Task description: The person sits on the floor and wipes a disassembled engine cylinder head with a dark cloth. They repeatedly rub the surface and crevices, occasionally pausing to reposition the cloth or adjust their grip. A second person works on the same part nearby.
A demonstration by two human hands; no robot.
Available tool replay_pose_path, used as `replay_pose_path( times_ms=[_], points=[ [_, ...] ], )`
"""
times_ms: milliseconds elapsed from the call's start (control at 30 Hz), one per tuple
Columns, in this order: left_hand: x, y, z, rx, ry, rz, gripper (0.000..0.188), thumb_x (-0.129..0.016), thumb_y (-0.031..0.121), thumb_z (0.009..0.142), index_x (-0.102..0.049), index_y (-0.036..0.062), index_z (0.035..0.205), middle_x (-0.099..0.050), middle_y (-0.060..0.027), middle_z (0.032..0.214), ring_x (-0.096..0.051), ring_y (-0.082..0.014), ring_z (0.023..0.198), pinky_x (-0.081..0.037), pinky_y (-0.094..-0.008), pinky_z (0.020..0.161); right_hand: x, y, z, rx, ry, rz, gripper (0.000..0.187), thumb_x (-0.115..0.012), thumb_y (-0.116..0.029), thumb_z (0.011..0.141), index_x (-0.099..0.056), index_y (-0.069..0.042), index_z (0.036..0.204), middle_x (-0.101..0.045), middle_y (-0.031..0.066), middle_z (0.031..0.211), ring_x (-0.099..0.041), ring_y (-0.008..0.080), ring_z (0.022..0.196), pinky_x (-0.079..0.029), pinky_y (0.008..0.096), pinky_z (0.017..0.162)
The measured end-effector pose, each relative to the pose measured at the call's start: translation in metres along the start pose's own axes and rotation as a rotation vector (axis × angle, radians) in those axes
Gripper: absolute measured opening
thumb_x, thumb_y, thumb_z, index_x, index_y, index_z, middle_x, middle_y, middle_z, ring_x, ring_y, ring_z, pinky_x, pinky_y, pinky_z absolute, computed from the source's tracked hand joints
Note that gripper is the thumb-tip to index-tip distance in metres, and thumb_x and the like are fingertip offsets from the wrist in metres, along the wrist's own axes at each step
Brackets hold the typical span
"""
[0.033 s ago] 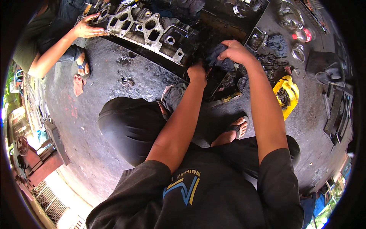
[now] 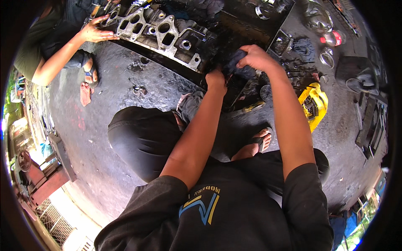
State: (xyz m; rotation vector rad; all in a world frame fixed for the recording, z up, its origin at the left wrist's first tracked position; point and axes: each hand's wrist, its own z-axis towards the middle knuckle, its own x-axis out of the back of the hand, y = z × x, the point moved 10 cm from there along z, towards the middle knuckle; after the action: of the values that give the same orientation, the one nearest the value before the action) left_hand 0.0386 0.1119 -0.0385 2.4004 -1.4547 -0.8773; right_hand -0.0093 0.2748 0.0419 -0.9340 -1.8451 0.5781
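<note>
Our right grip (image 2: 257, 57) is closed on a dark cloth (image 2: 240, 69), a bunched rag that lies below and to the left of its fingers, between our two hands. The cloth is crumpled, so we cannot make out a clear long axis; from the right grip it droops down and leftward, toward the left grip (image 2: 216, 79). The left grip is curled, with its fingers hidden in the dark, and we cannot tell whether it is holding anything. Beyond the left grip and to its left we see a long metal engine part (image 2: 148, 39), its long axis running slantwise from the far left down to the near right, so that its near end points toward our left grip. A co-worker's hand (image 2: 97, 31) rests at its far left end. Just below and left of the left grip is a grey cloth (image 2: 190, 104). To the right of the right grip and nearer us, we have a yellow bag (image 2: 320, 100) with small dark metal pieces on it; a bottle with a red label (image 2: 333, 38) lies farther right, beyond the right grip.
</note>
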Motion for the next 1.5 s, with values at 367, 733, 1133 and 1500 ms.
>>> replay_pose_path(
  times_ms=[367, 733, 1133, 1500],
  points=[
    [-0.003, -0.01, -0.013, 0.218, -0.091, 0.232, 0.038, -0.038, 0.042, 0.099, -0.056, 0.0151, 0.118, -0.061, -0.004, 0.108, -0.059, -0.022, 0.097, -0.046, -0.0444, 0.085, -0.044, 0.011, -0.007, -0.018, 0.05, 0.06, 0.057, -0.079, -0.032, 0.067, -0.063, -0.002, 0.113, -0.066, 0.021, 0.103, -0.061, 0.0376, 0.103, -0.048, 0.0379, 0.086],
    [0.004, -0.013, -0.01, 0.122, -0.03, 0.033, 0.024, -0.049, 0.024, 0.098, -0.053, 0.005, 0.113, -0.06, -0.0118, 0.103, -0.061, -0.0271, 0.087, -0.053, -0.0402, 0.076, 0.005, 0.028, -0.008, -0.358, 0.438, -0.066, 0.063, -0.067, -0.042, 0.081, -0.05, 0.005, 0.12, -0.062, 0.0278, 0.111, -0.058, 0.0397, 0.109, -0.047, 0.0438, 0.092],
    [0.002, -0.029, -0.006, 0.251, -0.078, -0.254, 0.023, -0.048, 0.027, 0.099, -0.052, 0.0058, 0.107, -0.057, -0.0102, 0.093, -0.059, -0.0255, 0.083, -0.053, -0.0377, 0.072, -0.032, 0.044, -0.005, -0.221, 0.224, -0.23, 0.068, -0.071, -0.016, 0.072, -0.044, -0.01, 0.134, -0.054, 0.0189, 0.124, -0.059, 0.0332, 0.107, -0.053, 0.0456, 0.083],
    [-0.013, 0.012, -0.011, -0.256, -0.195, 0.203, 0.032, -0.058, 0.009, 0.084, -0.06, 0.0063, 0.115, -0.064, -0.0082, 0.105, -0.063, -0.0245, 0.094, -0.051, -0.0408, 0.081, -0.049, 0.024, -0.032, -0.432, -0.162, 0.587, 0.042, -0.074, -0.038, 0.077, -0.065, -0.007, 0.104, -0.066, 0.0067, 0.093, -0.061, 0.0211, 0.088, -0.054, 0.0405, 0.066]
  ],
)
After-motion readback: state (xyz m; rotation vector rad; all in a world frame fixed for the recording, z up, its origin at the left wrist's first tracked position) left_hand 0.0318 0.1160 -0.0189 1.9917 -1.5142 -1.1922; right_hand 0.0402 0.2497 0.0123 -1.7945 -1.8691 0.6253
